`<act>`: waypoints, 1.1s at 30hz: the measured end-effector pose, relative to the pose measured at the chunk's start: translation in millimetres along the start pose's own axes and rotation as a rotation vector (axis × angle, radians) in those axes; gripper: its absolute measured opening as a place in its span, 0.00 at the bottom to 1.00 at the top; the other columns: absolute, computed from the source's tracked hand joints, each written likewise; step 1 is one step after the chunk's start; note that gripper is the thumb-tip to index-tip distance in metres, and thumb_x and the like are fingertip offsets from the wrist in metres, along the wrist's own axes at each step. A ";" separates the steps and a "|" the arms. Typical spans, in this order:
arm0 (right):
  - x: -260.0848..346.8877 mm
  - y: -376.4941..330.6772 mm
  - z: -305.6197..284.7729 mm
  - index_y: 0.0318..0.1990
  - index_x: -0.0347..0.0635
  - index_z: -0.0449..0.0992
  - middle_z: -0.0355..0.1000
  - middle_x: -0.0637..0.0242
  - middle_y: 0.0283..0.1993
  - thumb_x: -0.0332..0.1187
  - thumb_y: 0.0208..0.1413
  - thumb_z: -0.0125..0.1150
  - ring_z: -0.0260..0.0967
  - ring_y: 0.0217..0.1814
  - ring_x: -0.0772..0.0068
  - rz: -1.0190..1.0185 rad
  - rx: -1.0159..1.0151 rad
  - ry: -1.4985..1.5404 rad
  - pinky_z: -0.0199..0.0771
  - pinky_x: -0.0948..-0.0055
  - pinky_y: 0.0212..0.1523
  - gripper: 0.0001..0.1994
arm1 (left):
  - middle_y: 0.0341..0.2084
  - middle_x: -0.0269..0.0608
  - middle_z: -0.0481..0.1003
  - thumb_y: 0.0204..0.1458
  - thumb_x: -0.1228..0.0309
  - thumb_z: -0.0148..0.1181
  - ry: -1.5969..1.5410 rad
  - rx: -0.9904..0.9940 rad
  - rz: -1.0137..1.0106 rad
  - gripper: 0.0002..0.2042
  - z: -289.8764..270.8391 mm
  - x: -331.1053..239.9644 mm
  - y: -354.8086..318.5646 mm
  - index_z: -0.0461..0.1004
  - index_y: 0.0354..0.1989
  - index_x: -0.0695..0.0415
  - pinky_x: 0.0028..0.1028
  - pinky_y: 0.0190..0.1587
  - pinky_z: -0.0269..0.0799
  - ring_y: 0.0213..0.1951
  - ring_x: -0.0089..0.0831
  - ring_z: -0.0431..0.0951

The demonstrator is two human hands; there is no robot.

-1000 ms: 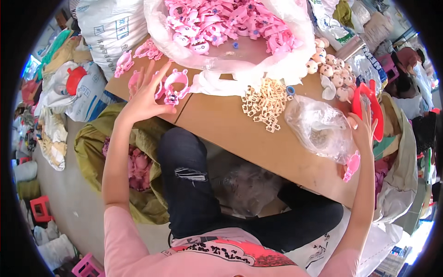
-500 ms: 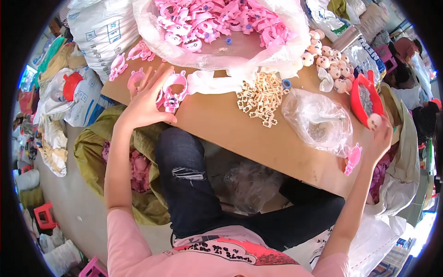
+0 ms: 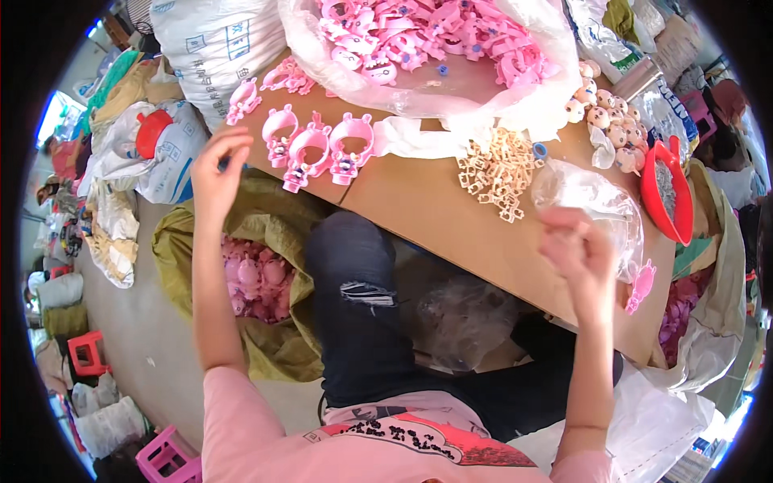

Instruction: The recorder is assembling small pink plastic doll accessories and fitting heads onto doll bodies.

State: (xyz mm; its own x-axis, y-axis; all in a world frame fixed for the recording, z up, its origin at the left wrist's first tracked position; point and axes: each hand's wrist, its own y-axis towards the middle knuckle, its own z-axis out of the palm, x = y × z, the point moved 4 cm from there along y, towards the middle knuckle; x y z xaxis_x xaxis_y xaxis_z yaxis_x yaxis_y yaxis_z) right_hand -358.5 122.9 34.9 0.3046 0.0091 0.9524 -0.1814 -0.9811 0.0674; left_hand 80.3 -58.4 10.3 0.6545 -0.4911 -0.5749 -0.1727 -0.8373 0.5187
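My left hand (image 3: 217,173) is raised just off the table's left edge. Its fingers curl toward the thumb, and a small dark-blue spot shows between them; I cannot tell whether that is a held part. To its right, three pink ring-shaped plastic pieces (image 3: 309,154) with figure bases lie in a cluster. My right hand (image 3: 578,245) is blurred above the table, with bent fingers drawn together beside a clear plastic bag (image 3: 592,193). Whatever it pinches is not visible. Right of it sit a red dish (image 3: 680,211) with small grey bits and a pink figure piece (image 3: 641,286).
A large clear bag of pink parts (image 3: 427,40) stands at the back. Small cream pieces (image 3: 499,173), a blue ring (image 3: 539,150) and round doll heads (image 3: 620,129) lie to its front and right. An olive sack (image 3: 185,249) of pink parts leans below left.
My left hand has left the pink ring pieces and moved leftward, its fingers now curled. My right hand has come left from the red dish, where it held a round doll head. The view has shifted.
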 end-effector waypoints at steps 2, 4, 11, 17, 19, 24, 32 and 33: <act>13.7 25.7 44.1 0.42 0.39 0.78 0.76 0.63 0.43 0.26 0.50 0.61 0.74 0.43 0.69 -0.315 0.057 -0.220 0.74 0.72 0.44 0.10 | 0.44 0.42 0.77 0.45 0.80 0.62 0.074 0.037 0.134 0.11 3.3 -24.2 -6.7 0.78 0.39 0.60 0.29 0.49 0.70 0.46 0.35 0.76; 17.1 51.4 79.9 0.41 0.44 0.79 0.76 0.64 0.45 0.26 0.46 0.63 0.74 0.44 0.64 -0.665 0.047 -0.470 0.75 0.68 0.45 0.12 | 0.57 0.45 0.69 0.40 0.68 0.69 0.219 0.202 0.231 0.24 13.0 -46.0 -13.1 0.75 0.51 0.51 0.40 0.60 0.59 0.59 0.46 0.65; 14.5 98.1 170.4 0.43 0.49 0.78 0.75 0.71 0.49 0.27 0.43 0.62 0.73 0.37 0.65 -0.836 0.132 -0.679 0.77 0.67 0.37 0.16 | 0.71 0.48 0.39 0.30 0.38 0.66 0.384 0.308 0.278 0.51 52.3 -23.9 -35.2 0.55 0.68 0.37 0.64 0.63 0.38 0.71 0.56 0.36; 3.1 119.6 198.6 0.38 0.49 0.78 0.75 0.72 0.37 0.29 0.43 0.62 0.73 0.36 0.68 -0.795 0.145 -0.711 0.76 0.68 0.35 0.12 | 0.68 0.48 0.50 0.35 0.44 0.67 0.277 0.288 0.390 0.46 71.5 -5.4 -16.5 0.59 0.65 0.49 0.56 0.63 0.47 0.69 0.52 0.46; 4.9 121.3 200.6 0.36 0.48 0.78 0.75 0.71 0.35 0.29 0.43 0.62 0.73 0.36 0.68 -0.802 0.159 -0.732 0.76 0.68 0.35 0.10 | 0.66 0.48 0.55 0.37 0.46 0.68 0.242 0.277 0.448 0.43 75.7 -3.9 -15.0 0.62 0.63 0.53 0.52 0.63 0.51 0.67 0.52 0.51; 6.5 110.5 195.4 0.32 0.48 0.78 0.74 0.71 0.31 0.29 0.43 0.62 0.72 0.35 0.67 -0.814 0.188 -0.721 0.75 0.68 0.34 0.06 | 0.60 0.47 0.63 0.36 0.51 0.71 0.112 0.187 0.459 0.34 76.7 -7.8 -20.1 0.71 0.50 0.59 0.46 0.58 0.60 0.58 0.51 0.63; 8.3 52.7 132.9 0.28 0.47 0.77 0.73 0.71 0.29 0.28 0.42 0.64 0.72 0.32 0.65 -0.643 0.125 -0.643 0.74 0.68 0.32 0.04 | 0.58 0.44 0.65 0.35 0.53 0.74 -0.055 0.157 0.414 0.27 82.6 -41.2 -36.9 0.74 0.39 0.58 0.44 0.56 0.60 0.54 0.49 0.64; 7.7 46.0 122.5 0.28 0.46 0.77 0.74 0.71 0.30 0.27 0.42 0.63 0.72 0.32 0.65 -0.617 0.101 -0.621 0.74 0.68 0.32 0.04 | 0.58 0.44 0.65 0.35 0.53 0.74 -0.060 0.160 0.421 0.27 84.0 -45.8 -38.1 0.74 0.39 0.58 0.44 0.56 0.60 0.54 0.49 0.64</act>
State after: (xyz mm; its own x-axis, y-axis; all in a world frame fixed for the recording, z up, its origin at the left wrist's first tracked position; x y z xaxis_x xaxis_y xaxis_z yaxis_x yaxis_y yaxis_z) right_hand -250.0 54.2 8.9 0.7798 0.4654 0.4187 0.2584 -0.8484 0.4619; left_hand -5.0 -24.2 -36.3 0.4599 -0.8061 -0.3725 -0.5299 -0.5857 0.6133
